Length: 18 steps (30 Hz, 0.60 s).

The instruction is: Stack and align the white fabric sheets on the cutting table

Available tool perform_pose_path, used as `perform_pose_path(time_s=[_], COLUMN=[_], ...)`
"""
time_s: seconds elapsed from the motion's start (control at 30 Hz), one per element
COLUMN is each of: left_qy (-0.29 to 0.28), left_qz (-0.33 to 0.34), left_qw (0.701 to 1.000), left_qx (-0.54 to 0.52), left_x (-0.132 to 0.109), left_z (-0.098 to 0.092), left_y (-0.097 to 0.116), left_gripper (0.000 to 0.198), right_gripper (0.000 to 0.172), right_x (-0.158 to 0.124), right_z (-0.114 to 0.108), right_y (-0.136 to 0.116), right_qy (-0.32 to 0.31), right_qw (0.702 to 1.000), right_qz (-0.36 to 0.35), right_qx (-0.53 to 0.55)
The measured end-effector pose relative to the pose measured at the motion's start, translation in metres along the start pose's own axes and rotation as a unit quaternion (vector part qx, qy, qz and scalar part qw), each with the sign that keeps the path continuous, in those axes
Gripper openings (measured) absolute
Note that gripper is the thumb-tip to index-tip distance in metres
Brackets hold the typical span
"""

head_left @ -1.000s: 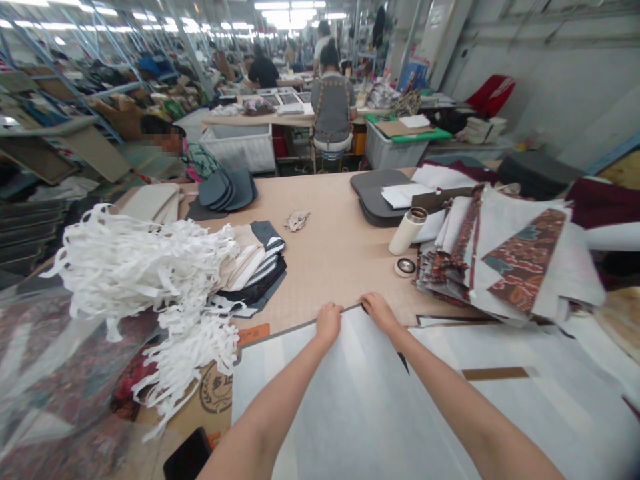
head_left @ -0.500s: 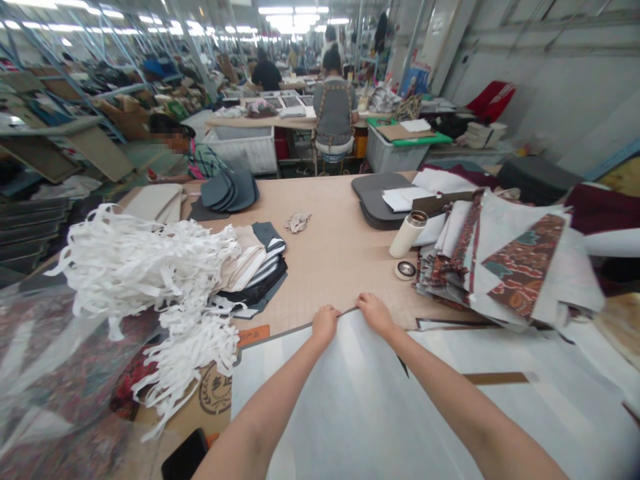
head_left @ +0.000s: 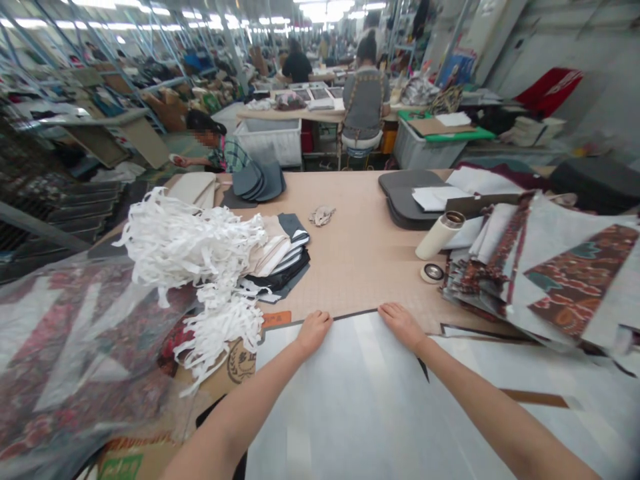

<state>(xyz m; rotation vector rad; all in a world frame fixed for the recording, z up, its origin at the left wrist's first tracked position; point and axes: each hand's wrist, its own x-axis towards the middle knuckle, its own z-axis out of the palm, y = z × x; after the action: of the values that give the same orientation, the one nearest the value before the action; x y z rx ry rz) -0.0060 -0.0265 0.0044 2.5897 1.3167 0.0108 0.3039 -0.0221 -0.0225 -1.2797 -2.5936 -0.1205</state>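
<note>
A large white sheet (head_left: pixel 350 400) with a dark edge strip lies across the near part of the table, under my forearms. My left hand (head_left: pixel 315 332) is closed at its far edge, fingers together over the dark strip. Farther right along the same edge, my right hand (head_left: pixel 401 325) is closed too, its fingertips on the strip. A straight length of dark edging shows between the two hands. Both thumbs are hidden from view. To the right, more white pieces (head_left: pixel 480 367) with dark borders lie beside and partly under my right forearm.
White strips (head_left: pixel 195 240) are heaped at left, beside folded fabric pieces (head_left: pixel 280 253) and a plastic-covered patterned bundle (head_left: pixel 90 360). At right stand a cream flask (head_left: pixel 440 237), its lid (head_left: pixel 432 273) and stacked patterned panels (head_left: pixel 580 273). A co-worker (head_left: pixel 225 143) is beyond the table's left end.
My hands have moved apart along the sheet's far edge, the left one leftward and the right one rightward. The camera view has turned somewhat left.
</note>
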Motion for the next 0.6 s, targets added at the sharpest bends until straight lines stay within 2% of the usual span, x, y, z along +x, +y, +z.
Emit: perform_pose_path(time_s=[0.07, 0.13, 0.23, 0.3, 0.37, 0.43, 0.53, 0.6], left_qy=[0.003, 0.009, 0.019, 0.027, 0.026, 0.020, 0.031, 0.039], left_qz=[-0.008, -0.021, -0.052, -0.086, -0.133, -0.164, -0.155, -0.143], left_qw=[1.000, 1.000, 0.998, 0.996, 0.990, 0.984, 0.984, 0.986], left_qx=[0.007, 0.005, -0.010, -0.025, -0.048, -0.071, -0.082, -0.080], left_x=[-0.017, -0.027, -0.029, -0.026, -0.022, -0.017, -0.003, 0.007], left_z=[-0.001, 0.000, 0.003, 0.003, 0.000, -0.005, -0.012, -0.014], left_y=[-0.012, -0.017, -0.019, -0.022, -0.026, -0.029, -0.027, -0.023], left_gripper=[0.028, 0.028, 0.026, 0.026, 0.025, 0.024, 0.023, 0.023], right_gripper=[0.027, 0.026, 0.029, 0.027, 0.021, 0.016, 0.015, 0.016], right_x=[0.011, 0.029, 0.061, 0.078, 0.086, 0.086, 0.077, 0.074], right_z=[0.002, 0.007, 0.019, 0.024, 0.026, 0.024, 0.019, 0.017], right_y=[-0.018, -0.049, -0.102, -0.125, -0.129, -0.117, -0.092, -0.084], right_qy=[-0.005, -0.004, -0.001, -0.009, -0.021, -0.035, -0.050, -0.051], right_qw=[0.999, 0.997, 0.999, 0.999, 0.999, 0.999, 0.997, 0.992], right_qz=[0.047, 0.078, 0.048, 0.023, 0.022, 0.027, 0.053, 0.116], right_qx=[-0.014, -0.011, 0.017, 0.021, 0.007, -0.013, -0.032, -0.031])
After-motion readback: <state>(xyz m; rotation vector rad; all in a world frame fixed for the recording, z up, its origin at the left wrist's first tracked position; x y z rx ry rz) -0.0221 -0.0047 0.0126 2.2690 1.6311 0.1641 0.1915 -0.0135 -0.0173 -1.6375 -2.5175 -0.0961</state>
